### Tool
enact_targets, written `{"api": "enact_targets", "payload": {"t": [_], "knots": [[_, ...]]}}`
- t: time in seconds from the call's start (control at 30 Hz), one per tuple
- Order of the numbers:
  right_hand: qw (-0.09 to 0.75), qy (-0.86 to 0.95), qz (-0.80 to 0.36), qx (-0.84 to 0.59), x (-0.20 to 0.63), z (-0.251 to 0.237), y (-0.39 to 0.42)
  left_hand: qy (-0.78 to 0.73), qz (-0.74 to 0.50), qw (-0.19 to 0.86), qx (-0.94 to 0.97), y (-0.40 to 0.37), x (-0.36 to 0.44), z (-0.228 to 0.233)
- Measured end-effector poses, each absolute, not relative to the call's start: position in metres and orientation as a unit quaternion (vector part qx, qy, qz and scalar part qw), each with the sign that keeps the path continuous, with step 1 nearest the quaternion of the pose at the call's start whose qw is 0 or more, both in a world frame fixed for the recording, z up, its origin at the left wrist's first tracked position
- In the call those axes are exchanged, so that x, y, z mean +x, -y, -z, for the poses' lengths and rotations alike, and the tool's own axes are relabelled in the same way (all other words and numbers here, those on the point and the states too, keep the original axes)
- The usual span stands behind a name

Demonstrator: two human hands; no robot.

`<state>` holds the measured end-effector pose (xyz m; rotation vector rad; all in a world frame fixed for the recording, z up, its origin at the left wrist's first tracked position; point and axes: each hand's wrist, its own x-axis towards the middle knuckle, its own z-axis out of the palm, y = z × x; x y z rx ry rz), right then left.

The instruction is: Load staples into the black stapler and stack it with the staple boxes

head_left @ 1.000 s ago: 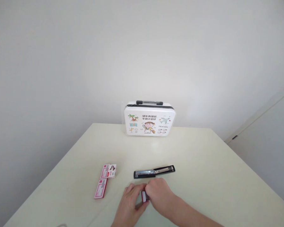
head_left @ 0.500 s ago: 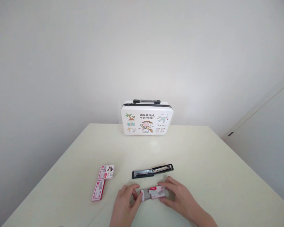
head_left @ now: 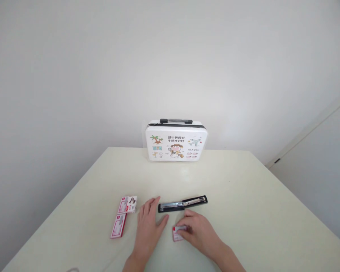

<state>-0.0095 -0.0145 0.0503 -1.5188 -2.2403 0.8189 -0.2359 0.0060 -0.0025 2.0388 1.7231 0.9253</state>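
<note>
Left hand (head_left: 149, 223): our palm lies flat and released on the surface (head_left: 243, 196), fingertips beside the stapler (head_left: 183, 204).
Right hand (head_left: 197, 234): we pinch the small red-and-white box (head_left: 176, 233) near the front edge.
Stapler: opened flat, mid-surface.

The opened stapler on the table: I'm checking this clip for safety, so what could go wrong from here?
1. The opened stapler lies with its metal channel exposed, and the left hand lies flat beside its end; a fingertip might get nicked or pinched.
2. The right hand grips a small staple box by one end; it could slip.
3. Two more staple boxes lie by the left hand and could be knocked.
</note>
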Motion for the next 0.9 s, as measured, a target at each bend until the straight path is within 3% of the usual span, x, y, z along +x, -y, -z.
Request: {"api": "enact_targets", "payload": {"t": [0.3,0.63,0.9], "knots": [[0.159,0.815,-0.212,-0.515,-0.023,-0.06,-0.015,-0.57,-0.269,0.194,0.752,-0.012,-0.23,0.0],[0.119,0.831,-0.214,-0.5,-0.029,-0.058,-0.025,-0.568,-0.267,0.199,0.752,-0.008,-0.229,-0.003],[0.14,0.78,-0.212,-0.572,-0.028,-0.055,-0.024,-0.567,-0.269,0.197,0.753,-0.008,-0.229,-0.002]]}}
